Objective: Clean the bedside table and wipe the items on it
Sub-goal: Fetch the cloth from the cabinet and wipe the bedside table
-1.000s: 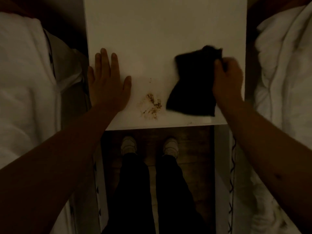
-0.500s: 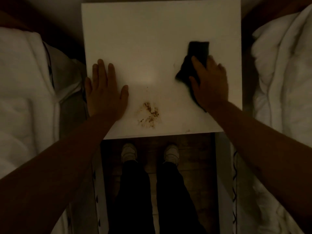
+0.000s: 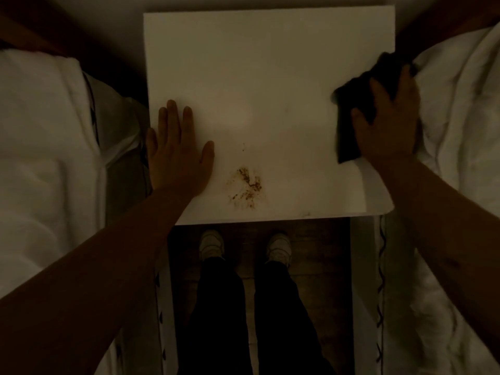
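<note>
The white bedside table top (image 3: 270, 77) fills the upper middle of the head view, with no items on it. A brown crumbly stain (image 3: 247, 185) sits near its front edge, left of centre. My left hand (image 3: 178, 155) lies flat on the table's left side, fingers straight and pointing away from me, just left of the stain. My right hand (image 3: 389, 123) presses a dark cloth (image 3: 349, 109) against the table's right edge with spread fingers. The cloth bunches out past my fingertips and over the edge.
White bedding lies close on both sides, a bed on the left (image 3: 40, 131) and a bed on the right (image 3: 460, 117). Below the table's front edge are my light shoes (image 3: 212, 243) and dark trousers on a wooden floor.
My right hand laid the cloth flat under its palm, then slid it rightwards to the table's right edge. My left hand stayed flat in place. The stain looks unchanged.
</note>
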`<control>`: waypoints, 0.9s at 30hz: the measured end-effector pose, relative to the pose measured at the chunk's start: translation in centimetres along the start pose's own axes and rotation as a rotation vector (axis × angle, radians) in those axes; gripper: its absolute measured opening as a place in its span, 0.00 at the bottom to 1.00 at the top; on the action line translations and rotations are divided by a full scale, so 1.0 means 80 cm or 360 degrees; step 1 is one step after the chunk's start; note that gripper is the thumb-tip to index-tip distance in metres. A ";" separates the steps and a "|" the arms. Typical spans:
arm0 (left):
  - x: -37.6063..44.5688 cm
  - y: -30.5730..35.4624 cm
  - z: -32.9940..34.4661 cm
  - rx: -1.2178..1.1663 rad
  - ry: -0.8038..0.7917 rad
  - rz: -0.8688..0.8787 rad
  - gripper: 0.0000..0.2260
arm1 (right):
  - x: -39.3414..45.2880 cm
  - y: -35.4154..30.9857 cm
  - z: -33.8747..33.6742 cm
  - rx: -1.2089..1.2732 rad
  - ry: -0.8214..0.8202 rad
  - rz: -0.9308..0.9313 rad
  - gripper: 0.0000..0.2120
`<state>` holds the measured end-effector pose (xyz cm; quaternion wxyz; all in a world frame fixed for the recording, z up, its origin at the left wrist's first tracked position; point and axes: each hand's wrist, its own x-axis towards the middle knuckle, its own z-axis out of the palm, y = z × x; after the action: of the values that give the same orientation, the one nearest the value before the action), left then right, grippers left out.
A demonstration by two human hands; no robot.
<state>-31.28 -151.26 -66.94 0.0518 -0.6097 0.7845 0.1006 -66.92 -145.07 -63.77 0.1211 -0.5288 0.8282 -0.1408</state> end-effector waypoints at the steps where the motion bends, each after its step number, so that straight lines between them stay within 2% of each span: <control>1: 0.000 0.001 0.000 0.0002 0.0002 0.0000 0.32 | 0.004 0.008 0.007 -0.0189 -0.0071 -0.0110 0.30; 3: 0.000 0.002 -0.001 0.0001 0.0003 -0.0003 0.32 | 0.010 0.004 0.019 -0.0252 -0.0092 -0.0281 0.29; 8: -0.002 0.003 -0.006 -0.0026 0.0003 0.0011 0.31 | 0.006 -0.058 0.051 -0.0068 -0.0123 -0.0723 0.22; 13: -0.004 0.001 -0.009 -0.0063 -0.0012 0.0014 0.31 | -0.037 -0.123 0.083 0.0129 -0.0189 -0.0958 0.19; 16: -0.006 -0.002 -0.008 -0.0174 0.0018 0.0060 0.31 | -0.074 -0.149 0.094 0.0181 -0.0330 -0.1203 0.20; 19: -0.006 -0.004 -0.011 -0.0280 0.0052 0.0084 0.32 | -0.100 -0.164 0.087 0.0171 -0.0600 -0.1485 0.20; 21: -0.006 -0.004 -0.011 -0.0267 0.0057 0.0095 0.32 | -0.097 -0.164 0.071 0.0178 -0.0660 -0.1359 0.20; 25: -0.005 -0.004 -0.005 -0.0133 0.0072 0.0106 0.31 | -0.071 -0.106 0.031 0.0317 -0.0169 -0.0693 0.21; 27: -0.003 -0.002 -0.004 -0.0081 0.0066 0.0104 0.31 | -0.071 -0.056 0.014 0.0246 -0.0109 -0.0456 0.23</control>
<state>-31.03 -151.17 -66.62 0.0165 -0.5869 0.8021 0.1095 -60.40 -141.85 -62.92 0.1683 -0.6351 0.7264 -0.2018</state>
